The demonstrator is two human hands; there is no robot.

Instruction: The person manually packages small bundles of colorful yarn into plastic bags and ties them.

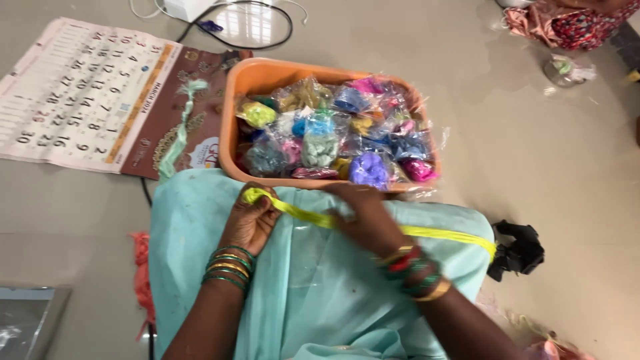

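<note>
A yellow-green bundle of threads (303, 215) stretches across my lap, which is covered by pale turquoise cloth (313, 280). My left hand (252, 217) pinches the bundle's left end, fingers closed on it. My right hand (367, 217) grips the bundle further right, and the rest trails over my right knee to the cloth's edge (467, 238). Both wrists carry green, gold and red bangles. Just beyond my hands stands an orange plastic tub (230, 120) full of several small clear bags of coloured thread.
A wall calendar (87, 97) lies flat on the floor at the left, with a pale green thread strand (179, 130) over it. A black cable (267, 37) loops at the top. Black cloth (520, 250) lies at the right, patterned fabric (573, 23) at the top right.
</note>
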